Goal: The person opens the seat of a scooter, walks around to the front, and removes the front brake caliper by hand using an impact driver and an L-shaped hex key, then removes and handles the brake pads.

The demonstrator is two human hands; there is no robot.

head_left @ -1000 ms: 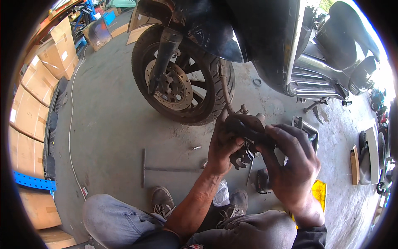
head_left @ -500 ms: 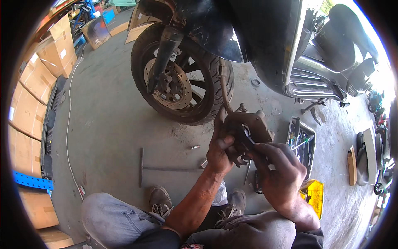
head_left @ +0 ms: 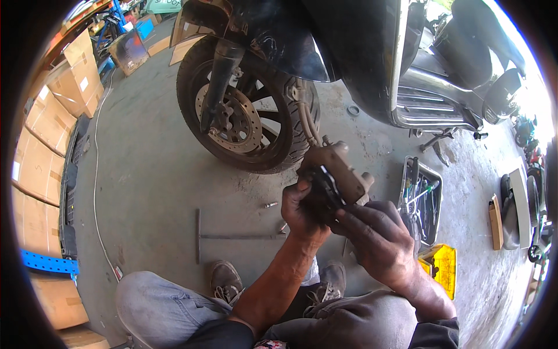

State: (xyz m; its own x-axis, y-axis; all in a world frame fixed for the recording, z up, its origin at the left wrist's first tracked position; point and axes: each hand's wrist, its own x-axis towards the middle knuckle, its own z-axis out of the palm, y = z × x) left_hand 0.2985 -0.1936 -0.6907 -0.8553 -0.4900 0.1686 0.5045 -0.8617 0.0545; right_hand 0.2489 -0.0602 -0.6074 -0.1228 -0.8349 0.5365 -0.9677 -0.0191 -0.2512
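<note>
My left hand is wrapped around a dirty brake caliper, held up in front of the scooter's front wheel. A rubber brake hose runs from the caliper up toward the scooter. Dark flat pieces that look like brake pads sit in the caliper's opening, with a bright edge showing. My right hand has its fingertips pressed together at the lower end of these pieces. Shadow and grime hide the exact contact. The drilled brake disc stays on the wheel, apart from the caliper.
A T-shaped bar and a small bolt lie on the floor. To the right stand a tool tray and a yellow container. Cardboard boxes line the left side, near a white cable.
The caliper has tilted and shifted slightly left and up in my left hand. My right hand has moved a little left and down, staying against the dark pieces.
</note>
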